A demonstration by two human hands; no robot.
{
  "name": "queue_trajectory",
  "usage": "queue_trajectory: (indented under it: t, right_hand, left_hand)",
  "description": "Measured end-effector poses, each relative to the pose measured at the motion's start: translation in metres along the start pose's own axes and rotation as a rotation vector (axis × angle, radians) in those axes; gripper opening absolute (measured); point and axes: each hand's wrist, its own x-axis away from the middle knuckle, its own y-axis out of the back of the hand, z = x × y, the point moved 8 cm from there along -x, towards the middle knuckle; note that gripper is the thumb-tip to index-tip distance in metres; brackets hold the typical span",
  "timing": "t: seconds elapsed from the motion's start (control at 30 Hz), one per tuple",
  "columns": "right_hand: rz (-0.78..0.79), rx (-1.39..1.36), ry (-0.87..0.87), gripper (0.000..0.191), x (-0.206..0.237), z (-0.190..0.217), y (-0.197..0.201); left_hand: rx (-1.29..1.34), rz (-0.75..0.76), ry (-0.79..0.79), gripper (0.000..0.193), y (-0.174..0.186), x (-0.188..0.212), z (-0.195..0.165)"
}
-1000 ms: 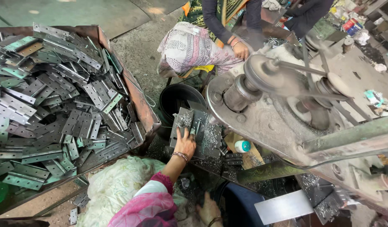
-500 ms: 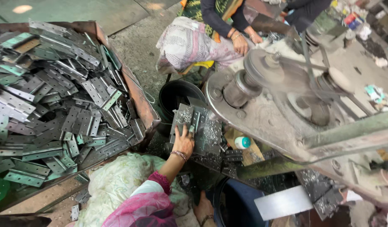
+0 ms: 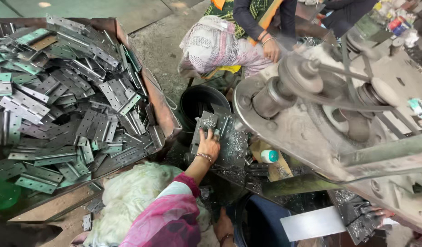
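1. Left hand (image 3: 209,143) reaches forward from a pink sleeve and lies palm down, fingers spread, on a stack of dark metal plates (image 3: 220,137); it presses on them rather than closing around any one.
2. A bangle (image 3: 204,157) circles that wrist.
3. Those plates sit on a low work surface strewn with metal shavings (image 3: 238,142), at its near-left edge, just in front of a black bucket (image 3: 199,103).
4. Right hand (image 3: 223,227) shows low down beside a dark blue container (image 3: 261,224); it is mostly hidden by the arm above, so I cannot tell whether it grips anything.
5. A small white bottle with a teal cap (image 3: 269,156) lies just right of the plates.
6. Left of the bucket, a rusty bin (image 3: 160,98) is heaped with flat hinges (image 3: 74,105), grey and green, reaching up to its rim.
7. A pale woven sack (image 3: 128,196) lies under the left forearm, against the bin's near corner.
8. A large grey machine with a pulley wheel (image 3: 307,75) fills the right side, overhanging the work surface.
9. Beyond the bucket another person's hand (image 3: 271,49) rests on a knee draped in patterned cloth.
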Motion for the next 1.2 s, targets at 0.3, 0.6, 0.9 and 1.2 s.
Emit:
queue_trajectory:
  t: [0.3, 0.6, 0.9, 1.2]
  right_hand:
    - [-0.115, 0.104, 0.09, 0.087, 0.004, -0.015, 0.078]
    - [-0.059, 0.226, 0.111, 0.088, -0.014, -0.014, 0.104]
    - [-0.038, 0.142, 0.156, 0.095, -0.052, -0.028, 0.092]
    - [-0.045, 0.191, 0.1, 0.084, -0.024, -0.024, 0.096]
  left_hand:
    - [0.153, -0.427, 0.068, 0.045, 0.036, 0.041, 0.063]
    - [0.338, -0.526, 0.709, 0.036, -0.03, 0.158, 0.283]
    - [0.523, -0.544, 1.318, 0.07, -0.083, 0.233, 0.407]
    - [0.816, -1.095, 1.302, 0.062, -0.072, 0.253, 0.398]
